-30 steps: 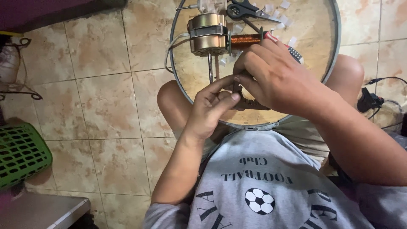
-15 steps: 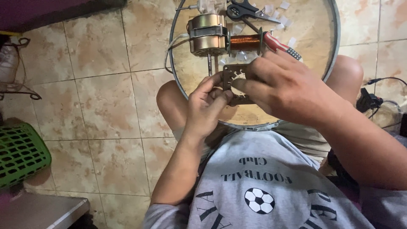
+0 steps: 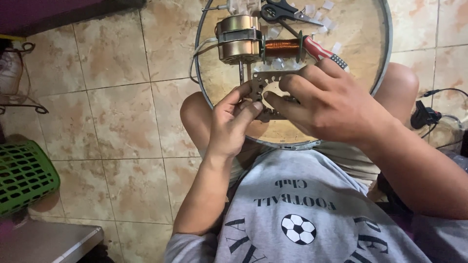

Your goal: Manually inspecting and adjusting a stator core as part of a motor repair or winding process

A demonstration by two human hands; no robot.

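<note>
Seated person, seen from above, with a round metal-rimmed wooden tray (image 3: 375,58) resting across the knees. The left hand (image 3: 234,122) and the right hand (image 3: 331,104) both grasp a flat, grey, square metal plate with a round central opening and notched rim (image 3: 265,87), pinched between fingertips just above the tray's near half. Behind the plate, on the tray, lies a brass-coloured cylindrical motor (image 3: 239,39), its shaft carrying a spool of copper wire (image 3: 282,47). A red-handled tool (image 3: 321,51) lies just beside the spool; black scissors (image 3: 282,12) lie at the far rim. On the tiled floor (image 3: 112,107), well apart to the left, stands a green plastic basket (image 3: 22,175).
</note>
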